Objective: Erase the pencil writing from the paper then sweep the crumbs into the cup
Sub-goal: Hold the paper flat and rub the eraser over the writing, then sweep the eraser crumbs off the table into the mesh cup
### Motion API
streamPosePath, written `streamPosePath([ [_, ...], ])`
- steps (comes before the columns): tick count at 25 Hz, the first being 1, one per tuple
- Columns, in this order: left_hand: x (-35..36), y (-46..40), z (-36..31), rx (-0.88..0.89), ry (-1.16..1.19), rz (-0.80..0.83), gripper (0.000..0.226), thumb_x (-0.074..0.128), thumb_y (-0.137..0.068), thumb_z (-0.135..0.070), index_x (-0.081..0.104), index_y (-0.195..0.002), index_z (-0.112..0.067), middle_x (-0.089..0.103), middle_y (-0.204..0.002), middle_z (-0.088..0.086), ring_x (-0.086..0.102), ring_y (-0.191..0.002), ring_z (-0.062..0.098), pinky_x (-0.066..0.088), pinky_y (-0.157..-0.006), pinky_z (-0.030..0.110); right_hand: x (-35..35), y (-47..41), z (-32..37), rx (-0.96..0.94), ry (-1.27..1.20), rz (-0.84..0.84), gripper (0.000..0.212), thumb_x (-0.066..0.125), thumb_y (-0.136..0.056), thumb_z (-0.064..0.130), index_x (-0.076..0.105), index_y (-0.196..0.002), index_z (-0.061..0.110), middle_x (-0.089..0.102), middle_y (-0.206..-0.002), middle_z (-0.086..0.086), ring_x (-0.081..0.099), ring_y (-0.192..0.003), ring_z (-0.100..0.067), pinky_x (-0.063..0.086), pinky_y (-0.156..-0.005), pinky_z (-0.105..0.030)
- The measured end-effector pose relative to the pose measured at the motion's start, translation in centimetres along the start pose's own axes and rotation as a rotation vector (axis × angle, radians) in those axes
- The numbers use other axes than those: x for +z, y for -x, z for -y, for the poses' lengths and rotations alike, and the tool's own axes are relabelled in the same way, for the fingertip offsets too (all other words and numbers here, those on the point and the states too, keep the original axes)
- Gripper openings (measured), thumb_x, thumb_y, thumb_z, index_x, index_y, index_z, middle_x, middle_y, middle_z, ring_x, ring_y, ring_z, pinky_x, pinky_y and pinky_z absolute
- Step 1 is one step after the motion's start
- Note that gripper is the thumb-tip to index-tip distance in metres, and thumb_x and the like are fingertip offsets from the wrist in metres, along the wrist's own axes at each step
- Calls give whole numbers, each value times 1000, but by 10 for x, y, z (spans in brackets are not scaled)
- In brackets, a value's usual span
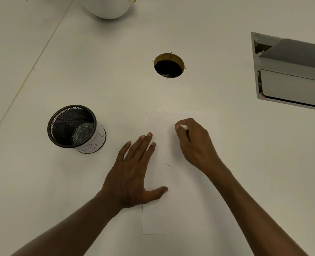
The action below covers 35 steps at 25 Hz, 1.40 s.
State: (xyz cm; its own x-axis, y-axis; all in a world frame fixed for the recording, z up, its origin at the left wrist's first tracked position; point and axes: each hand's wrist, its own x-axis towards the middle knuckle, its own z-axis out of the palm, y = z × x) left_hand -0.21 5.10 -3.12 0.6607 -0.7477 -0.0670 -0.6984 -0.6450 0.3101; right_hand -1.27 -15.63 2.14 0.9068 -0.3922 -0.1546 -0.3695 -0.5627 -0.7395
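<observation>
- Paper [173,209] lying flat on desk [245,163], long axis running bottom to top of frame; one short pencil dash [167,165] left, nothing readable.
- Left hand [134,174] spread wide, pressing paper's left edge.
- Right hand [193,143] pinching white eraser [184,127], upper centre.
- Mesh cup [75,126] upright, centre left.

I see a white table [217,163] with a round cable hole [169,65] cut through it toward the far side. A sheet of white paper [173,209] lies flat on it near me, and a black mesh cup [75,128] stands upright to the left, apart from the sheet. A white rounded pot [109,7] sits at the far edge, a grey hinged box [291,74] at the right.
</observation>
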Motion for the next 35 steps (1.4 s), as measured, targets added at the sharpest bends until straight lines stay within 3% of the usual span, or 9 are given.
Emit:
streamPosePath([
  [4,1,0,0,-1,-11,-18,111,46,-80,-84,28,-159,-9,9,-172,7,10,-159,21,20,-126,51,4,4,-1,-117,132,-18,33,41,-100,13,40,-68,9,42,-61,-4,37,-55,-14,31,-55,-30],
  [8,1,0,1,-4,-14,-12,108,46,-81,-84,29,-159,-10,9,-172,6,9,-159,20,19,-126,50,-7,-2,-2,-82,220,-128,50,48,-97,19,24,-54,16,23,-45,4,21,-43,-11,18,-46,-29],
  [11,0,0,0,-9,-8,-15,107,47,-81,-82,30,-159,-10,9,-172,6,9,-159,19,18,-126,49,-15,-15,-3,-34,268,-63,49,57,-95,25,48,-47,18,46,-42,6,36,-40,-8,28,-45,-22],
  [14,1,0,0,-7,-1,-29,105,48,-82,-80,32,-158,-10,11,-171,6,12,-158,20,20,-126,49,-14,-15,9,-54,224,136,12,67,-90,21,78,-91,18,74,-77,10,64,-68,-3,52,-68,-19],
  [18,1,1,1,-2,10,-48,103,49,-82,-78,33,-158,-10,15,-171,6,15,-158,21,23,-125,50,-9,-2,10,-117,205,12,28,58,-96,26,70,-79,7,68,-72,-4,61,-67,-17,45,-65,-29],
  [22,1,2,1,-1,17,-60,105,51,-83,-76,28,-159,-8,13,-171,6,13,-158,20,18,-125,46,-54,10,-41,11,200,-174,30,46,-96,-2,63,-120,3,63,-113,-17,59,-106,-29,40,-91,-25],
  [28,2,3,1,0,20,-62,103,51,-84,-75,29,-159,-7,16,-170,6,14,-158,20,16,-126,43,-70,48,-109,60,406,-293,37,44,-96,-2,55,-131,1,56,-128,-15,47,-118,-28,33,-98,-23],
  [31,3,4,2,-3,29,-73,105,54,-82,-74,30,-158,-4,20,-170,7,18,-157,21,17,-126,42,-60,63,-111,-4,447,-314,39,49,-96,2,52,-135,0,47,-143,-20,41,-134,-35,31,-113,-41],
  [35,3,2,2,13,-3,-53,116,49,-80,-85,26,-159,-3,16,-171,7,16,-158,22,15,-126,42,-16,104,-66,-359,383,105,55,30,-103,37,24,-152,14,16,-161,-2,15,-149,-18,9,-121,-38],
])
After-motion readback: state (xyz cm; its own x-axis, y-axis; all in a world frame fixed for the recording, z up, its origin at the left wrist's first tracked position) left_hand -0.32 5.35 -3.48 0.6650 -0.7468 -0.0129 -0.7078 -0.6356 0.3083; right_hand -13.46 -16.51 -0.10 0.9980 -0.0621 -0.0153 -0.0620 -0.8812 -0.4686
